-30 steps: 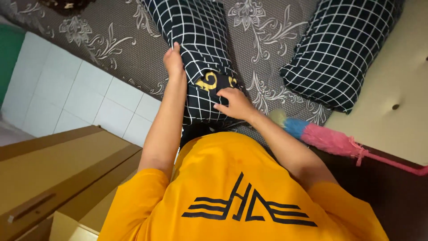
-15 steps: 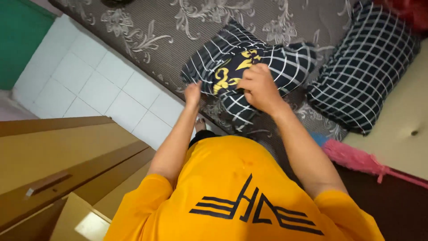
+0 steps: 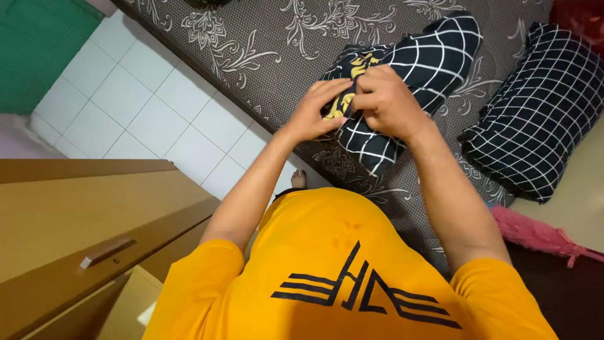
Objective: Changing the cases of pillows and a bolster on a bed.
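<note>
Now both hands, left hand [image 3: 313,113] & right hand [image 3: 385,101], fingers pinching checked pillow [image 3: 409,88] w/ yellow-patterned inner.

Blk/white checked pillow [image 3: 434,56], orange shirt [image 3: 327,264]

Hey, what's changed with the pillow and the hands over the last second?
The left hand left the pillow's side and came to its open end, where the yellow-patterned inner fabric shows. The right hand went from lying flat on it to a closed grip there. The pillow now lies bunched, farther up the mattress. The second pillow and pink duster lie as before.
</note>
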